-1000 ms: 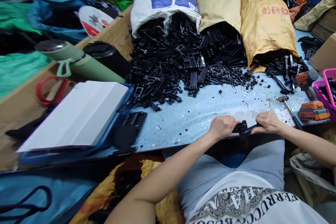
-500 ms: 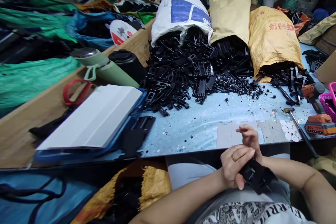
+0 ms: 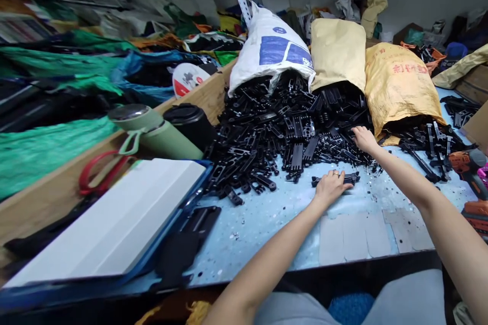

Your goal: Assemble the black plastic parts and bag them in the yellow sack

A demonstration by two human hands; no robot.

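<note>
Your left hand (image 3: 331, 188), fingers curled over a long black plastic bar (image 3: 353, 178), on speckled light-blue tabletop (image 3: 263, 233), open room toward the front edge (image 3: 305, 267), your right hand (image 3: 365, 140) over small black pins (image 3: 335, 148), finger grip impossible to tell.

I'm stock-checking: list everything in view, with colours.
Table: one, blue, centre
White sack: one, white and blue, back centre
Plain sack: one, beige, beside it
Printed sack: one, yellow, back right
Loose parts: uncountable, black, below sacks
Black bar: one, black, centre
Bottle: one, green, left
Cup: one, black, beside bottle
Red loop: one, red, left
White panel: one, white, front left
Drill: one, orange-black, right edge
Grey patches: several, grey, near edge
Background bags: several, mixed, behind
Legs: two, blue-clad, front
Left hand: one, bare, on black bar
Right hand: one, bare, at loose parts
</note>
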